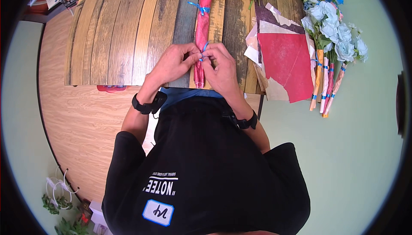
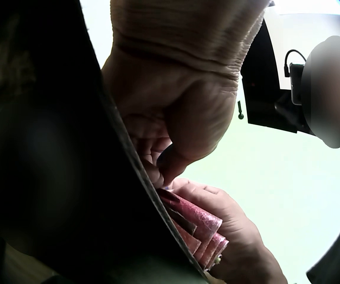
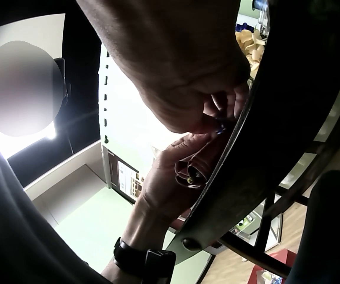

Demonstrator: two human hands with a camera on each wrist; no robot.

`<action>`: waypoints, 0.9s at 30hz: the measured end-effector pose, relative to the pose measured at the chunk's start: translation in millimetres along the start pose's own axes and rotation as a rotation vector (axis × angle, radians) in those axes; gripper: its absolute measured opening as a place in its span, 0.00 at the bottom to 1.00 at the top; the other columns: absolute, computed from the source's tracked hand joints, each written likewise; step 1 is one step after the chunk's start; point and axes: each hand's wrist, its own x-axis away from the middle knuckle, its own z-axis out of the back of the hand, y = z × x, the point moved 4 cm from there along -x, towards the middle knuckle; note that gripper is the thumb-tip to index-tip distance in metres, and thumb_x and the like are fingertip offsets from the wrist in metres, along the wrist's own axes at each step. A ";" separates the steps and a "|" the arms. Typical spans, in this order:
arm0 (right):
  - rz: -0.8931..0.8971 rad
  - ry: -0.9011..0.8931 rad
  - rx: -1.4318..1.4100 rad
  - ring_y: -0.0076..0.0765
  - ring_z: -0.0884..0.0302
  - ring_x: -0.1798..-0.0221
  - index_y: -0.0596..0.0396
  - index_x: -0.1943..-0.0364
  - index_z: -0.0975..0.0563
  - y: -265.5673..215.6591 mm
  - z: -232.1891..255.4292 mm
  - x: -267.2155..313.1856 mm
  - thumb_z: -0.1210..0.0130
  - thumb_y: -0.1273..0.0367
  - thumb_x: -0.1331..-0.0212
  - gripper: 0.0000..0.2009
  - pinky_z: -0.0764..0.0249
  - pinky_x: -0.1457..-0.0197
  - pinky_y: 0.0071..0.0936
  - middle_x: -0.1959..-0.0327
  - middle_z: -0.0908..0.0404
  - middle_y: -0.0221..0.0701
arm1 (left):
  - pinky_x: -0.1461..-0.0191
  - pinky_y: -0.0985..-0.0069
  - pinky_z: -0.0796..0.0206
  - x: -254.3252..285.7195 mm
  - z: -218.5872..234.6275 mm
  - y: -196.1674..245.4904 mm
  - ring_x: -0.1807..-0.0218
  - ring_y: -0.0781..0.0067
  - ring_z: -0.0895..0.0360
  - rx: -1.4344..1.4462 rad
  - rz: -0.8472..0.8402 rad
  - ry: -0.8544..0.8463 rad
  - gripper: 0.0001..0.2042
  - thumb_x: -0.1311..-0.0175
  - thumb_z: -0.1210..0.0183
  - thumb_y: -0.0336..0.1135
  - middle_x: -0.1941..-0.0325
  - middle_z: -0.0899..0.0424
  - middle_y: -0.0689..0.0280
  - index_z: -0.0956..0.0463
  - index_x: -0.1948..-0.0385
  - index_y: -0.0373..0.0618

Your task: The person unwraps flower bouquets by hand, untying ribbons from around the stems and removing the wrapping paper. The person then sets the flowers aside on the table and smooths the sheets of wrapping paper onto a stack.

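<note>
From the head view, your left hand (image 1: 171, 63) and right hand (image 1: 221, 69) meet over a flower stem wrapped in red paper (image 1: 201, 41), which lies lengthwise on the plank-patterned table (image 1: 120, 33), its blooms at the far edge. Both sets of fingers are curled and pinching a blue ribbon tie (image 1: 204, 50) at the middle of the wrap; a second blue tie (image 1: 198, 7) sits farther up. To the right lie loose sheets of red wrapping paper (image 1: 285, 61) and, beyond them, a bunch of pale blue flowers with wrapped stems (image 1: 332, 41) (each tied in blue).

From the left wrist view, your left hand (image 2: 176, 118) shows from below, its fingers curled in, with the near end of the red wrap (image 2: 196, 228) just beneath it.

From the right wrist view, your right hand (image 3: 205, 89) has its fingertips pressed together on something small and blue, the left hand touching it from below.
</note>
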 end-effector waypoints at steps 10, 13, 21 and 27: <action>-0.031 -0.126 -0.008 0.35 0.23 0.66 0.62 0.62 0.25 6.5 1.7 -4.5 0.45 0.80 0.45 0.07 0.29 0.67 0.28 0.56 0.26 0.38 | 0.67 0.77 0.36 -0.8 2.1 0.1 0.72 0.83 0.31 0.028 0.011 -0.026 0.07 0.30 0.41 0.30 0.75 0.22 0.70 0.20 0.65 0.36; -0.221 -0.189 -0.098 0.31 0.24 0.65 0.61 0.62 0.25 0.5 3.1 -4.6 0.43 0.80 0.46 0.08 0.29 0.68 0.25 0.53 0.27 0.36 | 0.66 0.68 0.33 -2.1 2.6 -4.2 0.75 0.65 0.26 0.096 0.018 -0.022 0.08 0.34 0.40 0.33 0.76 0.21 0.56 0.19 0.64 0.37; -0.231 -0.181 -0.035 0.31 0.24 0.50 0.60 0.63 0.25 -7.0 1.5 -6.5 0.36 0.78 0.48 0.10 0.27 0.45 0.28 0.50 0.27 0.35 | 0.65 0.75 0.35 -9.5 6.7 -8.5 0.72 0.79 0.30 0.156 0.121 -0.104 0.07 0.33 0.41 0.31 0.77 0.22 0.66 0.18 0.65 0.37; -0.224 -0.030 0.074 0.46 0.26 0.48 0.59 0.66 0.26 -5.0 -11.5 -3.4 0.33 0.75 0.55 0.13 0.28 0.46 0.37 0.53 0.27 0.39 | 0.65 0.77 0.34 -15.4 5.3 -15.4 0.71 0.82 0.28 0.196 0.145 -0.161 0.07 0.34 0.41 0.31 0.76 0.19 0.67 0.18 0.66 0.36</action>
